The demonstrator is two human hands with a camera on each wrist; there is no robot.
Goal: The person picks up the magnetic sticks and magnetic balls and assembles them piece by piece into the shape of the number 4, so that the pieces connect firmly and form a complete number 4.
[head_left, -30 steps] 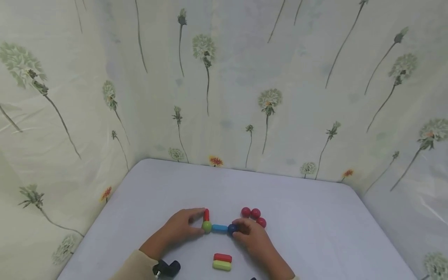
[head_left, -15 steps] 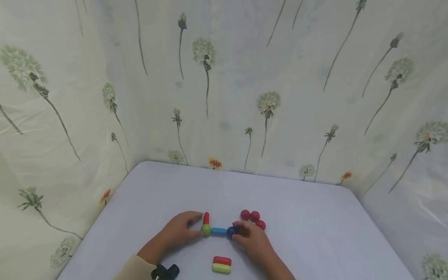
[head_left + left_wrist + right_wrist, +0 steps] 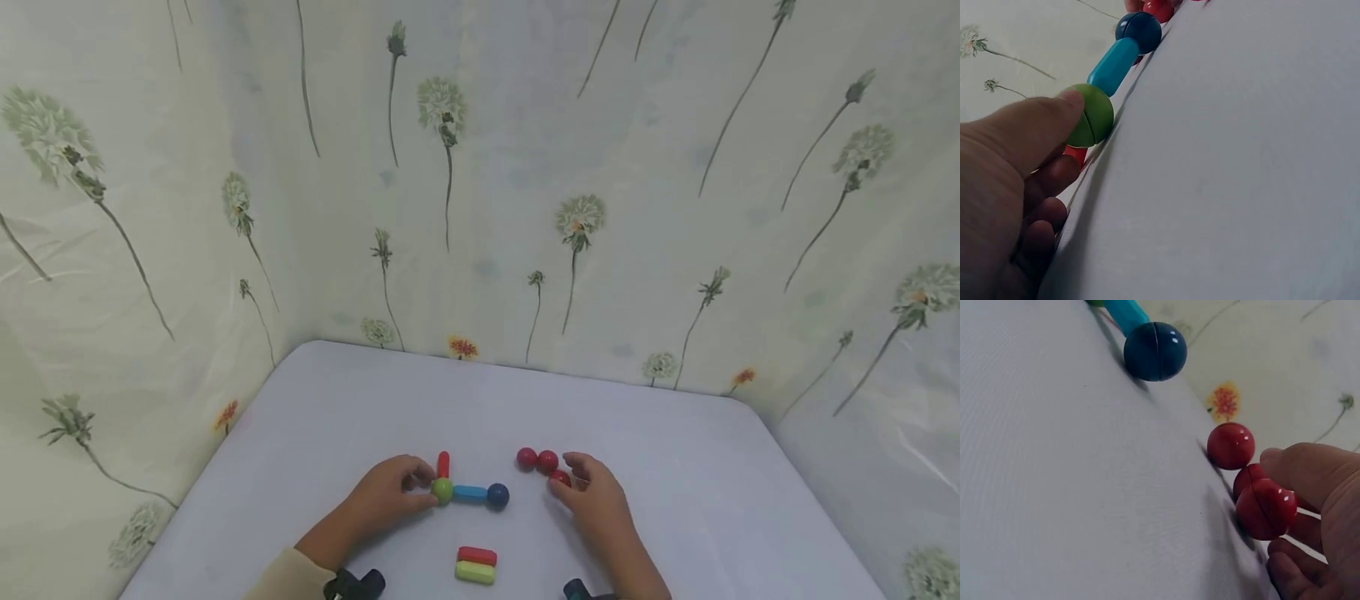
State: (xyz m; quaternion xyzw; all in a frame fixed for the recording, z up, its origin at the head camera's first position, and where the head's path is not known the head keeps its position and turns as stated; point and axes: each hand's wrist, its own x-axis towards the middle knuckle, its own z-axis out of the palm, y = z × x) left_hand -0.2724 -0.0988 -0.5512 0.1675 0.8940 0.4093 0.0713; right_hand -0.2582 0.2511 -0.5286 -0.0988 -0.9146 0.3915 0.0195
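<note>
My left hand [image 3: 386, 493] holds a green ball [image 3: 1094, 115] between thumb and fingers. Joined to that ball are a red stick [image 3: 443, 464], pointing away from me, and a light blue stick [image 3: 470, 494]. A dark blue ball [image 3: 498, 496] sits at the blue stick's right end, free of both hands. My right hand [image 3: 600, 500] has thumb and fingers curved round the nearest red ball [image 3: 1266, 509]. Two more red balls, a left one [image 3: 527, 458] and a middle one [image 3: 547, 462], lie right beside it.
Nearer to me, a loose red stick [image 3: 477, 555] and a yellow-green stick [image 3: 476, 572] lie side by side on the white table [image 3: 360, 392]. A flower-printed curtain [image 3: 487, 167] surrounds its back and sides. Black wrist devices show near both wrists.
My right hand has left the dark blue ball and moved right to the nearest red ball. The left hand stays at the green ball, its index finger drawn back from the red stick's far end.
</note>
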